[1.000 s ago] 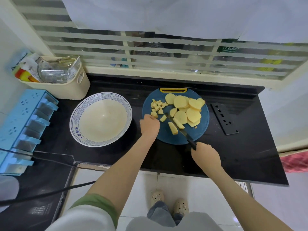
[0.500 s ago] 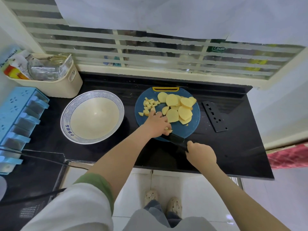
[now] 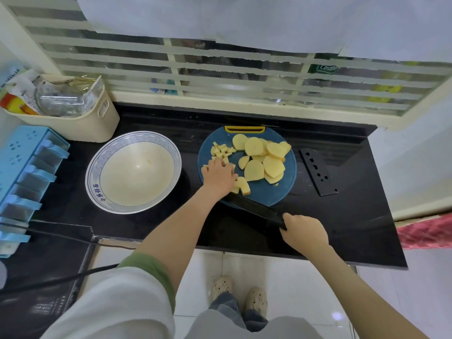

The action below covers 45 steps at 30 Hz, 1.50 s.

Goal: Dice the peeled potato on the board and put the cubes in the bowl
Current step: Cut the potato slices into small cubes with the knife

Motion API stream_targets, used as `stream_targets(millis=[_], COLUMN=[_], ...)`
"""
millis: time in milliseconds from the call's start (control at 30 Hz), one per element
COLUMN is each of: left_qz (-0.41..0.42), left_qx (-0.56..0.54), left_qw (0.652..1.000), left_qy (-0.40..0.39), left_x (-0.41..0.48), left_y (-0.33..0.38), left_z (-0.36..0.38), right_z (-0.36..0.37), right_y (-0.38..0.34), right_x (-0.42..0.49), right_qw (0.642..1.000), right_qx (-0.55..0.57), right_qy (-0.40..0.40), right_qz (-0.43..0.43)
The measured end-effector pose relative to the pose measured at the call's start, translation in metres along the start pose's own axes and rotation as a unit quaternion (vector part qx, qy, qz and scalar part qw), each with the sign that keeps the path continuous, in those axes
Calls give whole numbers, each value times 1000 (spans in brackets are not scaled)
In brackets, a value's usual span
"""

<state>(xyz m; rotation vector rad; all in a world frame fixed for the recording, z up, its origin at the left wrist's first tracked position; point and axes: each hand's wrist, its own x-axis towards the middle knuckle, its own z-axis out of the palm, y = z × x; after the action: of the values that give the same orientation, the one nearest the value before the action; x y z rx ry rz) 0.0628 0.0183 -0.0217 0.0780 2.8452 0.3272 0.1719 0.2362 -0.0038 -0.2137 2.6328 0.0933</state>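
A round blue cutting board [image 3: 266, 193] lies on the black counter. Potato slices [image 3: 265, 159] are piled on its right half and small potato cubes [image 3: 221, 150] lie at its upper left. My left hand [image 3: 219, 176] sits palm down on the board's left side, fingers bent over cut potato pieces [image 3: 243, 188] that stick out by its thumb. My right hand [image 3: 304, 231] grips the handle of a black knife [image 3: 254, 207], whose blade lies across the board's near edge just below my left hand. The white bowl [image 3: 97, 192] with a blue rim stands left of the board and holds no potato.
A beige basket [image 3: 80, 126] of packets stands at the back left, with a blue rack [image 3: 24, 172] on the far left. A black perforated plate [image 3: 318, 172] lies right of the board. A black cable [image 3: 61, 237] crosses the lower left counter. The counter's front edge runs just behind my right hand.
My left hand moved from the board's left edge onto the cut pieces. The knife drew back from the board's middle to its near edge.
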Motion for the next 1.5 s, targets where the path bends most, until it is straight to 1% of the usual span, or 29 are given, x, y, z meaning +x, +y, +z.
stream_targets(millis=[100, 167, 200, 233, 267, 333, 367, 400, 567, 667, 700, 767, 833, 933, 1000, 1133, 1267, 1300, 1367, 1433, 1500], left_qz=[-87, -135, -139, -122, -84, 29, 75, 103, 115, 152, 145, 78, -10, -83, -111, -132, -149, -140, -92, -17, 73], left_qx=[-55, -87, -96, -97, -85, -10, 31, 62, 152, 197, 208, 201, 146, 72, 48, 77, 40, 33, 40, 65, 103], left_qw=[994, 987, 985, 988, 993, 999, 997, 993, 980, 968, 967, 977, 989, 993, 992, 988, 988, 989, 995, 998, 992], left_qy=[25, 23, 19, 11, 2, -14, -11, -1, 62, 43, 31, -2, -33, -42, -33, -5, -25, -25, -20, -14, -5], left_x=[-3, -7, -10, -12, -15, -20, -22, -23, -14, -9, -9, -9, -8, -4, -1, 3, 3, 3, 2, 0, -1], left_y=[-15, -25, -29, -30, -30, -24, -20, -15, -9, -15, -14, -9, -2, 9, 14, 26, 35, 36, 34, 28, 18], left_z=[-6, -6, -5, -3, 0, 9, 14, 18, 31, 29, 28, 27, 29, 33, 32, 32, 34, 35, 36, 37, 33], right_z=[-1, 0, 0, 0, 1, 0, 0, 0, 5, 7, 7, 7, 6, 5, 6, 9, 9, 9, 8, 7, 6], right_y=[8, 11, 11, 10, 8, 2, -2, -6, -22, -28, -29, -30, -31, -31, -30, -27, -26, -25, -23, -21, -19], right_x=[-3, -4, -3, -2, 0, 5, 7, 9, 19, 23, 24, 28, 31, 35, 36, 38, 39, 39, 39, 38, 38], right_qw=[996, 984, 973, 962, 952, 938, 933, 930, 924, 918, 917, 912, 910, 910, 910, 911, 900, 895, 889, 887, 886], right_qx=[71, 159, 206, 246, 277, 319, 332, 340, 361, 374, 379, 388, 394, 395, 395, 392, 412, 420, 431, 434, 435], right_qy=[-1, 0, 7, 16, 23, 26, 25, 23, 17, 12, 13, 12, 8, 13, 14, 14, 11, 13, 19, 24, 25], right_qz=[45, 84, 101, 115, 124, 135, 138, 139, 129, 128, 129, 130, 130, 126, 125, 129, 143, 147, 155, 159, 159])
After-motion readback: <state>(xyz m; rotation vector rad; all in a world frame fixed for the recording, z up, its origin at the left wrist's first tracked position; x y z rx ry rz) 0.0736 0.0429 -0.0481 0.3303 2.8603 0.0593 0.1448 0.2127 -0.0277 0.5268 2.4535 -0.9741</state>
